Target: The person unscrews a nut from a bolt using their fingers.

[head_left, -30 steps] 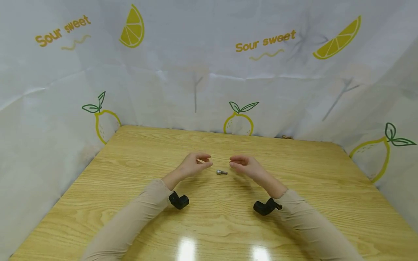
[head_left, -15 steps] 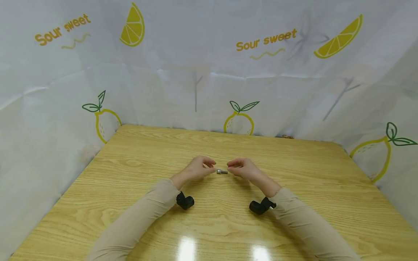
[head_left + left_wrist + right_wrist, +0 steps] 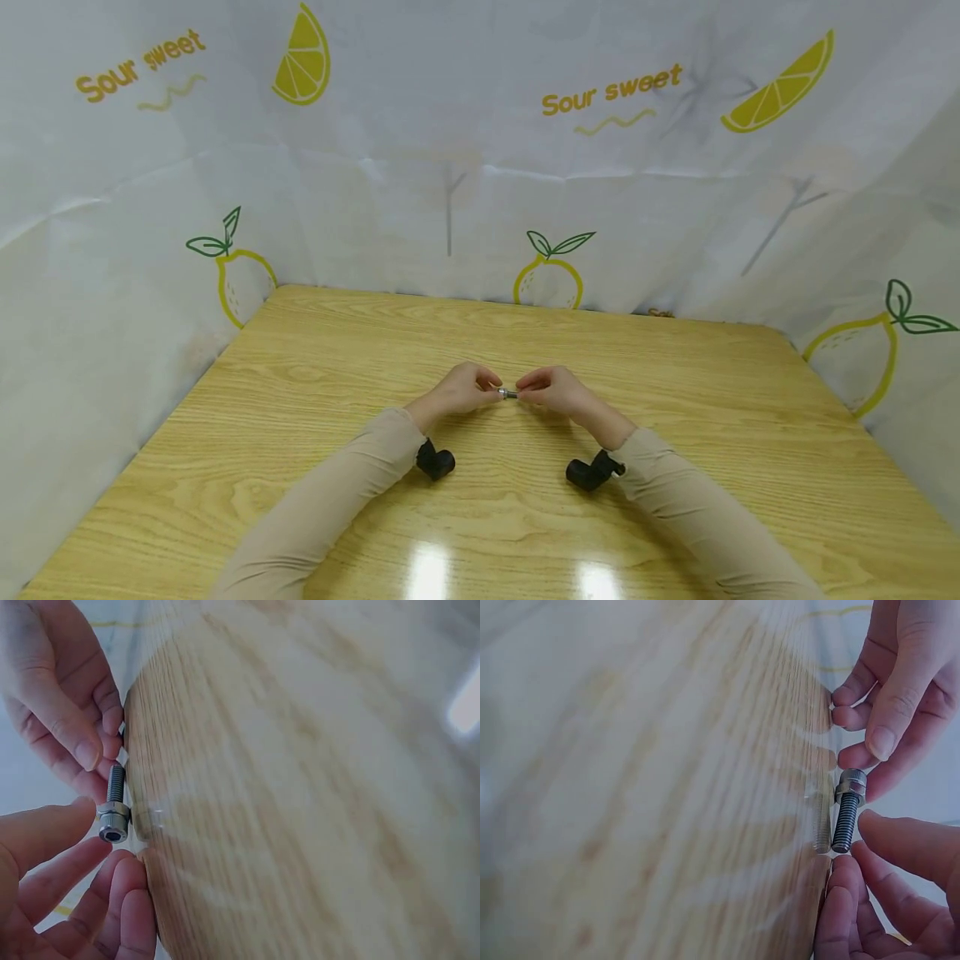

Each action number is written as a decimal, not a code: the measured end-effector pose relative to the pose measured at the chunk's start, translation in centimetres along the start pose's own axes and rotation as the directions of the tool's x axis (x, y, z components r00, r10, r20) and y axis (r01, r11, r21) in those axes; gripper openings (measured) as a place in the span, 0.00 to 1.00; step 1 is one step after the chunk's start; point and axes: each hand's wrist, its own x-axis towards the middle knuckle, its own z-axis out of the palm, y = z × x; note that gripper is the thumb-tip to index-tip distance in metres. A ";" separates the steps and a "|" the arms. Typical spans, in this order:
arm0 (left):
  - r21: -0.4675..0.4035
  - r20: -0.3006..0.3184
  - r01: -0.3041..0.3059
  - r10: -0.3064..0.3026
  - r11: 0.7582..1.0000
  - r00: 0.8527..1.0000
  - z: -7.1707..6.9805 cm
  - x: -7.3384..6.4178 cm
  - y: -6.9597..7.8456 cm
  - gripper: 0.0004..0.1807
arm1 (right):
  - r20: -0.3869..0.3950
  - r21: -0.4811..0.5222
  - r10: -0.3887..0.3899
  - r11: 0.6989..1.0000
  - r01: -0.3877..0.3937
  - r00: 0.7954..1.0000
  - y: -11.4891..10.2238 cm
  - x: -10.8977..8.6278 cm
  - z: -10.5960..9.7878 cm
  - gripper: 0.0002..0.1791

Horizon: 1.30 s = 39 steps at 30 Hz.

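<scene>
A silvery socket-head bolt (image 3: 512, 394) lies on the wooden table between both hands. Close up in the left wrist view, a hex nut (image 3: 114, 809) sits on its shank against the head. My left hand (image 3: 467, 389) is at the head end, thumb and forefinger spread on either side. At the threaded end, which the right wrist view shows as bolt thread (image 3: 844, 823), is my right hand (image 3: 561, 392), its thumb and forefinger apart too. Neither hand visibly grips the bolt; whether a fingertip touches it is hard to tell.
The wood-grain table (image 3: 510, 517) carries two bright reflections near its front. A white cloth (image 3: 375, 217) printed with lemons hangs behind and along the sides. Black wrist-camera mounts (image 3: 437, 460) hang below each cuff, close above the table.
Both hands have moved inward from either side to the ends of the bolt. The gaps between fingers and bolt have shrunk. The bolt stays in about the same place.
</scene>
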 end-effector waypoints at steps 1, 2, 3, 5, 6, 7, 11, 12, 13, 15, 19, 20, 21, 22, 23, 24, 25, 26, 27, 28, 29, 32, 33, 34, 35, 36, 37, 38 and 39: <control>0.011 0.003 -0.001 0.001 1.000 1.000 0.0 0.0 0.0 0.17 | -0.003 -0.004 -0.001 1.000 0.001 1.000 0.0 0.0 0.0 0.16; 0.013 0.005 0.000 0.000 1.000 1.000 0.0 0.0 0.1 0.16 | -0.005 -0.010 -0.004 1.000 0.004 1.000 0.0 0.1 0.1 0.15; 0.017 0.006 0.001 -0.001 1.000 1.000 0.0 0.0 0.1 0.16 | -0.005 -0.015 -0.008 1.000 0.008 1.000 -0.1 0.1 0.1 0.15; 0.024 0.006 0.007 -0.008 1.000 1.000 0.0 0.1 0.3 0.16 | -0.010 -0.020 -0.011 1.000 0.011 1.000 -0.1 0.1 0.1 0.14; 0.025 0.006 0.011 -0.011 1.000 1.000 0.0 0.1 0.3 0.15 | -0.013 -0.028 -0.016 0.999 0.016 1.000 -0.2 0.1 0.1 0.14; 0.027 0.004 0.011 -0.011 1.000 1.000 0.0 0.1 0.4 0.15 | -0.017 -0.038 -0.022 0.999 0.021 1.000 -0.2 0.1 0.2 0.14; 0.060 -0.013 0.004 -0.003 0.998 1.000 0.1 0.2 0.5 0.12 | -0.034 -0.066 -0.028 0.997 0.026 0.999 -0.3 0.2 0.4 0.12; 0.069 -0.018 0.001 0.001 0.998 1.000 0.1 0.2 0.5 0.12 | -0.037 -0.075 -0.030 0.997 0.028 0.999 -0.3 0.2 0.4 0.12; 0.077 -0.022 0.000 0.002 0.997 1.000 0.2 0.3 0.5 0.11 | -0.039 -0.079 -0.029 0.997 0.026 0.999 -0.4 0.2 0.5 0.11; 0.095 -0.028 -0.005 0.008 0.996 1.000 0.3 0.4 0.5 0.10 | -0.045 -0.091 -0.024 0.996 0.020 0.999 -0.5 0.2 0.6 0.10; 0.118 -0.035 -0.019 0.023 0.993 0.999 0.4 0.5 0.6 0.08 | -0.056 -0.131 -0.014 0.991 0.007 0.998 -0.8 0.1 0.9 0.08; 0.122 -0.038 -0.021 0.025 0.992 0.999 0.4 0.5 0.6 0.08 | -0.061 -0.138 -0.010 0.990 0.001 0.998 -0.9 0.1 0.9 0.07; 0.124 -0.040 -0.020 0.025 0.992 0.999 0.4 0.5 0.6 0.08 | -0.059 -0.151 -0.013 0.989 0.004 0.998 -0.9 0.1 1.0 0.07; 0.124 -0.042 -0.016 0.022 0.992 0.999 0.4 0.5 0.6 0.08 | -0.059 -0.158 -0.014 0.987 0.005 0.998 -1.0 0.1 1.0 0.06; 0.127 -0.043 -0.012 0.017 0.992 0.999 0.4 0.5 0.6 0.07 | -0.056 -0.170 -0.023 0.985 0.013 0.998 -1.0 0.1 1.0 0.06; 0.129 -0.045 -0.008 0.014 0.992 0.999 0.4 0.5 0.6 0.07 | -0.054 -0.175 -0.026 0.985 0.016 0.998 -1.0 0.0 1.1 0.06; 0.134 -0.044 -0.006 0.012 0.991 0.999 0.5 0.5 0.6 0.07 | -0.050 -0.179 -0.030 0.984 0.021 0.998 -1.1 0.0 1.1 0.06; 0.137 -0.045 -0.005 0.012 0.991 0.999 0.5 0.5 0.7 0.07 | -0.044 -0.184 -0.034 0.983 0.025 0.998 -1.1 0.0 1.1 0.06; 0.139 -0.043 -0.004 0.010 0.990 0.999 0.5 0.5 0.7 0.07 | -0.035 -0.190 -0.041 0.981 0.034 0.999 -1.2 0.0 1.1 0.06; 0.144 -0.043 -0.006 0.012 0.990 0.999 0.5 0.5 0.6 0.07 | -0.029 -0.194 -0.045 0.980 0.039 0.999 -1.2 0.0 1.1 0.06; 0.144 -0.042 -0.005 0.011 0.989 0.999 0.5 0.5 0.7 0.07 | -0.023 -0.191 -0.043 0.981 0.038 0.999 -1.2 0.0 1.1 0.06; 0.142 -0.042 0.002 0.004 0.990 0.999 0.3 0.3 0.7 0.08 | -0.006 -0.184 -0.036 0.982 0.034 0.999 -1.3 0.0 1.0 0.06; 0.138 -0.042 0.005 0.001 0.990 0.999 0.3 0.2 0.8 0.08 | -0.001 -0.179 -0.031 0.983 0.030 1.000 -1.3 0.1 1.0 0.06; 0.136 -0.042 0.004 0.002 0.991 0.999 0.2 0.2 0.8 0.08 | 0.004 -0.173 -0.025 0.985 0.026 1.000 -1.3 0.1 0.9 0.07; 0.132 -0.041 0.006 -0.001 0.991 0.999 0.1 0.1 0.8 0.09 | 0.009 -0.163 -0.019 0.986 0.020 1.000 -1.3 0.1 0.9 0.07; 0.130 -0.042 0.004 0.001 0.992 0.999 0.0 0.0 0.8 0.09 | 0.016 -0.159 -0.017 0.987 0.019 1.000 -1.3 0.2 0.9 0.07; 0.123 -0.041 0.006 -0.001 0.992 0.999 -0.1 0.0 0.8 0.09 | 0.022 -0.148 -0.009 0.989 0.012 1.000 -1.4 0.2 0.9 0.07; 0.112 -0.039 0.007 -0.003 0.994 0.999 -0.2 -0.1 0.7 0.09 | 0.029 -0.140 -0.005 0.990 0.009 1.000 -1.4 0.2 0.9 0.07; 0.101 -0.038 0.007 -0.003 0.995 0.999 -0.3 -0.1 0.7 0.10 | 0.034 -0.136 -0.006 0.991 0.010 0.999 -1.4 0.3 0.9 0.08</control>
